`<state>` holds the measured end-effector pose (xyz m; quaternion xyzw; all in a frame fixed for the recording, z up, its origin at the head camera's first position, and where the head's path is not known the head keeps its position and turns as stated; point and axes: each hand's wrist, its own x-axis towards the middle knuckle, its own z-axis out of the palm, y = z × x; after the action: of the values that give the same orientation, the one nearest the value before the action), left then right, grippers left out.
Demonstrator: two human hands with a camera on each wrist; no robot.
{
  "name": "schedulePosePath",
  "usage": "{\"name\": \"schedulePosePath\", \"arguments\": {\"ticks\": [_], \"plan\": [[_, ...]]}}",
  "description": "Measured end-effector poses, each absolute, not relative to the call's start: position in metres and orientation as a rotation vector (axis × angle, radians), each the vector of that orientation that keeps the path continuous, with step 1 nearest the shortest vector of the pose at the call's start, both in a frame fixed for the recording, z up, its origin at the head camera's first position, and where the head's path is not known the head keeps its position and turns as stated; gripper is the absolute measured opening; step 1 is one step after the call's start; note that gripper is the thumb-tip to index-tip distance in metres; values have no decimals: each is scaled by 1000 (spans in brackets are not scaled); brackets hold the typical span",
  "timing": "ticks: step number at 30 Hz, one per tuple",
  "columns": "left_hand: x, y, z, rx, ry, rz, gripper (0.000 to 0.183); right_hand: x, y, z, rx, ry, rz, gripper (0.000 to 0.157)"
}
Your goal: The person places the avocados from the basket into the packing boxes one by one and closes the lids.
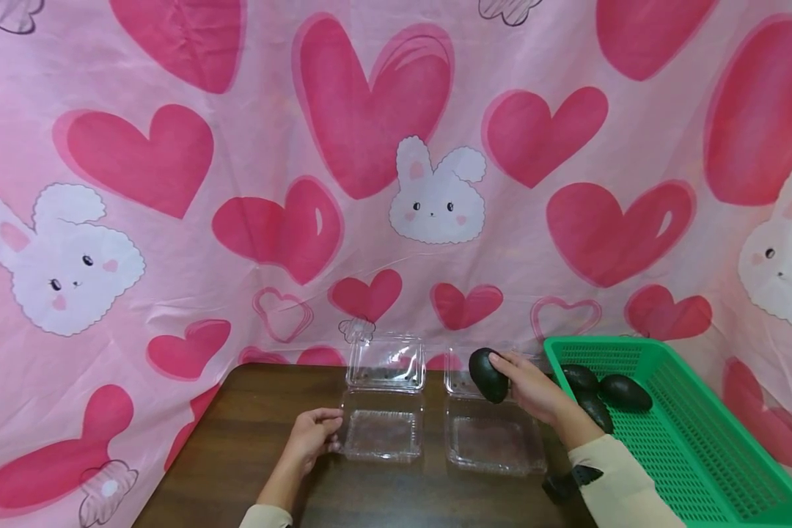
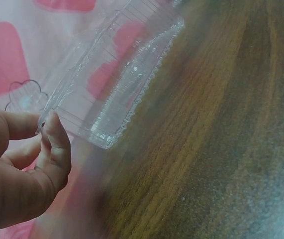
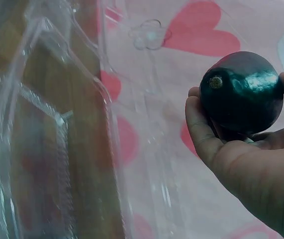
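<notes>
My left hand [image 1: 312,438] pinches the near-left rim of a clear plastic clamshell box [image 1: 381,436] between thumb and fingers; the left wrist view shows the box wall [image 2: 127,79] running up from the fingertips. The box lies on the table with its lid folded up at the back. My right hand [image 1: 530,389] grips a dark, glossy avocado [image 1: 488,375], raised over the second clamshell box [image 1: 495,445], which also lies unfolded. In the right wrist view the stem end of the avocado [image 3: 243,94] shows, with fingers curled round its underside.
A green mesh basket [image 1: 706,400] stands at the right, with several more avocados [image 1: 625,393] in its far left part. The brown wooden table [image 1: 264,411] ends against a pink fabric backdrop [image 1: 369,242] with hearts and rabbits. A dark object [image 1: 559,487] lies by my right sleeve.
</notes>
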<state>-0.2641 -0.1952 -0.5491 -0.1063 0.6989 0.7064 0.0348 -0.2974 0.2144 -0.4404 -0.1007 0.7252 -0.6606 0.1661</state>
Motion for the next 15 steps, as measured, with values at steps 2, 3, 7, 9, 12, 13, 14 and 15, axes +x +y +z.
{"name": "schedulePosePath", "arguments": {"ticks": [2, 3, 7, 9, 12, 13, 14, 15], "plan": [[-264, -195, -549, -322, 2148, 2173, 29, -299, 207, -445, -297, 2042, -1888, 67], [-264, -195, -549, -320, 2147, 2173, 29, -300, 204, -447, -310, 2030, -1887, 67], [-263, -195, -548, -312, 2148, 2164, 29, -303, 193, -454, -346, 1974, -1894, 66], [-264, -195, -549, -310, 2148, 2164, 29, -304, 188, -458, -373, 1953, -1887, 66], [-264, -195, -550, -317, 2148, 2166, 28, -305, 179, -461, -373, 1937, -1887, 65], [-264, -195, -550, -320, 2147, 2170, 28, -305, 176, -462, -371, 1938, -1884, 65], [-265, -195, -550, -321, 2145, 2171, 28, -305, 173, -463, -359, 1939, -1879, 66], [-265, -195, -551, -324, 2144, 2170, 28, -305, 170, -463, -341, 1937, -1881, 67]]}}
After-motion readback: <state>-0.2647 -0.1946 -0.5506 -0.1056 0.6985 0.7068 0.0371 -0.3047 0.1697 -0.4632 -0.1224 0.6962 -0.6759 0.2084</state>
